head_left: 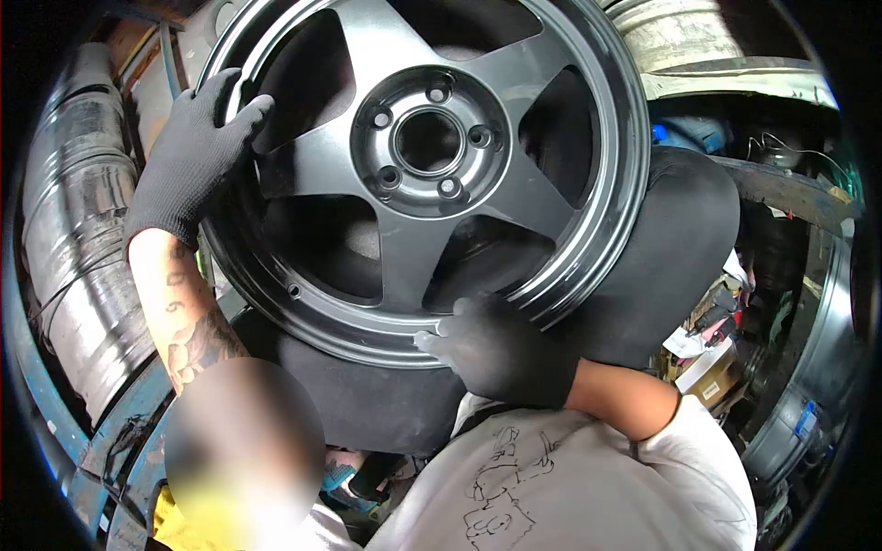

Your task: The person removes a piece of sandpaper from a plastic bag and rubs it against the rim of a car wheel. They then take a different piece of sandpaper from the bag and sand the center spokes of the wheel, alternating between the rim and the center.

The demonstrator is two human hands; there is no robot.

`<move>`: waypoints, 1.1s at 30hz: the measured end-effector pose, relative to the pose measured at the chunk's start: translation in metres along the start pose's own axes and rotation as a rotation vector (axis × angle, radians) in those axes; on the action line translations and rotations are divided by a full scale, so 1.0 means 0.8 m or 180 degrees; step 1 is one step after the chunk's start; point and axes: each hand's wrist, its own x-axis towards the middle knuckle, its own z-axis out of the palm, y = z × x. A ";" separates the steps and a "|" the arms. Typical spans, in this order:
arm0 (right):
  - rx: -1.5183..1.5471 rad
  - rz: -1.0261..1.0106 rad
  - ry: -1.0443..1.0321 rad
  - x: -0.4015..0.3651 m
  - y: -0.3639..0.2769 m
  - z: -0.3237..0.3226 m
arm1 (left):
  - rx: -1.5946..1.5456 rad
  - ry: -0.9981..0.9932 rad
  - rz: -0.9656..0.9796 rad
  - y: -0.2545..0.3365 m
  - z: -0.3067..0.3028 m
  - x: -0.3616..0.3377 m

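A dark grey five-spoke car wheel rim point(404, 248) without a tyre rests across my lap, its face tilted toward me. My left hand point(197, 151), in a black knit glove, is closed over the rim's left edge, the thumb lying on the inner lip. At the rim's near edge, my right hand point(505, 354) in a matching glove grips the lip, fingertips partly hidden. A small valve hole point(294, 291) shows at the lower left of the barrel. Lug holes ring the open centre bore.
Stacked silver wheels point(87, 230) stand on a blue metal rack point(138, 432) at left. Another pale wheel point(680, 32) lies at top right. Beyond my knee point(689, 211) are a cardboard box point(712, 376), clutter and a grey wheel point(785, 441). Yellow cloth point(175, 519) sits at lower left.
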 end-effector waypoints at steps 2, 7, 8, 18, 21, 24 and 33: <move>0.0020 -0.0091 0.0028 -0.014 0.013 0.003 | 0.0012 0.0062 0.0096 -0.002 0.001 0.003; -0.0141 0.0087 0.0156 -0.026 0.016 0.005 | -0.0083 -0.0021 0.0202 -0.007 -0.002 -0.002; -0.0064 -0.0023 0.0101 -0.018 0.013 0.015 | 0.0044 -0.0027 0.0181 -0.004 -0.001 -0.001; -0.0168 -0.0085 -0.0252 -0.026 0.018 -0.010 | 0.0046 -0.0047 0.0132 -0.006 0.000 0.004; -0.0087 -0.0046 -0.0304 -0.030 0.020 -0.014 | 0.0111 0.0281 0.0289 0.008 -0.001 -0.005; -0.0234 0.0130 -0.0321 -0.051 0.029 -0.034 | -0.0077 0.0129 0.0315 -0.001 -0.001 -0.007; -0.0199 0.0477 -0.0327 -0.046 0.024 -0.040 | 0.0039 0.0233 0.0381 -0.009 0.003 -0.001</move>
